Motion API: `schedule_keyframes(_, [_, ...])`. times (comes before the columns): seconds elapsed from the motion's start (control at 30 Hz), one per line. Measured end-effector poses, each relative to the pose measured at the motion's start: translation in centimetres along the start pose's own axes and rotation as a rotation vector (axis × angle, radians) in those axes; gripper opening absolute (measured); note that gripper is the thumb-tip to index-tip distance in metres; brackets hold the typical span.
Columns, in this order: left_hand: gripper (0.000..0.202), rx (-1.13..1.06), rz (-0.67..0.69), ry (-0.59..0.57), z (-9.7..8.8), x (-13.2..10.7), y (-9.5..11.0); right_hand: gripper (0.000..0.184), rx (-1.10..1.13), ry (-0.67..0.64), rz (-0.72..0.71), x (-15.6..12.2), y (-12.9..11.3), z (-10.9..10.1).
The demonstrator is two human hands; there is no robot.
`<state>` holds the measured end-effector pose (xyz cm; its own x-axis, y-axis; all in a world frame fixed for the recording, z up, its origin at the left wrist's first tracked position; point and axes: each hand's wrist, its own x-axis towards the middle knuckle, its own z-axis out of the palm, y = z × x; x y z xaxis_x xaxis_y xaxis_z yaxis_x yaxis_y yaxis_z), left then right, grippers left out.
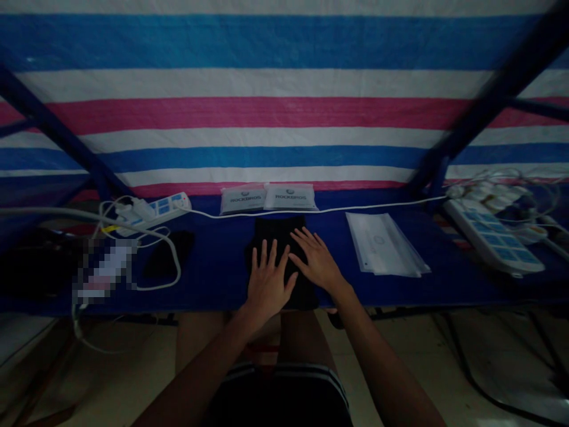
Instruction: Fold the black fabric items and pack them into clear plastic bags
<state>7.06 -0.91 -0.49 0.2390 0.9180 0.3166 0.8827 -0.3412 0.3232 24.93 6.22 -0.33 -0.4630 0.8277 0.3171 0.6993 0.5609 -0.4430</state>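
A piece of black folded fabric [284, 228] lies on the blue surface right in front of me; its exact kind is hard to make out in the dim light. My left hand [270, 284] rests flat on its left and middle part, fingers spread. On its right side lies my right hand [317, 261], also flat with the fingers apart. Behind the fabric are two clear packets [288, 197] printed ROCKBROS, side by side. To the right, a small stack of frosted plastic bags [382, 243] lies untouched by either hand.
A white cable [364, 207] runs across the blue table [217, 255] behind the fabric. A power strip [162, 207] with plugs stands at the left, and a larger one [493, 237] with tangled cables at the right. Blue frame bars [484, 95] slant up before a striped sheet [267, 112].
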Motion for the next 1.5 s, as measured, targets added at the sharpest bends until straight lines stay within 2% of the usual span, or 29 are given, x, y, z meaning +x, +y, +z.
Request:
schedule_keyframes(0.07, [0.066, 0.036, 0.025, -0.035, -0.1, 0.1, -0.8, 0.061, -0.076, -0.054, 0.029, 0.1, -0.1, 0.4])
schedule_keyframes(0.2, [0.068, 0.064, 0.104, -0.092, -1.0, 0.7, -2.8, 0.067, -0.150, -0.037, 0.046, -0.3, -0.4, 0.8])
schedule_keyframes(0.4, [0.060, 0.069, 0.360, -0.260, -4.1, 1.2, -6.2, 0.071, -0.238, 0.042, 0.119, -3.8, -2.4, -0.3])
schedule_keyframes(0.47, [0.064, 0.096, 0.363, -0.250, -5.2, 1.3, -6.8, 0.074, -0.286, 0.026, 0.159, -5.0, -3.8, -1.2])
schedule_keyframes(0.53, [0.067, 0.112, 0.307, -0.212, -5.5, 1.2, -6.6, 0.073, -0.342, -0.011, 0.189, -5.5, -5.2, -2.2])
schedule_keyframes(0.67, [0.038, 0.089, 0.149, -0.145, -4.0, 1.0, -4.9, 0.054, -0.364, -0.056, 0.206, -4.1, -6.6, -3.7])
schedule_keyframes(0.77, [0.028, 0.076, 0.084, -0.074, -2.4, 1.2, -4.1, 0.047, -0.276, -0.003, 0.137, -2.1, -5.8, -3.0])
schedule_keyframes(0.83, [0.033, 0.066, 0.100, -0.053, -1.9, 1.3, -4.1, 0.057, -0.231, -0.002, 0.056, -1.1, -4.8, -1.6])
schedule_keyframes(0.9, [0.044, 0.056, 0.144, -0.071, -1.8, 1.3, -4.5, 0.066, -0.223, -0.054, 0.001, -0.8, -3.8, -0.1])
schedule_keyframes(1.03, [0.057, 0.075, 0.207, -0.142, -2.3, 1.1, -5.4, 0.075, -0.246, -0.080, 0.055, -1.4, -2.9, 1.5])
schedule_keyframes(1.33, [0.062, 0.131, 0.241, -0.182, -2.8, 1.0, -6.8, 0.082, -0.340, 0.016, 0.199, -5.0, -2.3, 0.9])
schedule_keyframes(1.5, [0.063, 0.133, 0.266, -0.194, -2.9, 1.6, -7.4, 0.083, -0.364, -0.022, 0.283, -4.1, -3.5, -0.5])
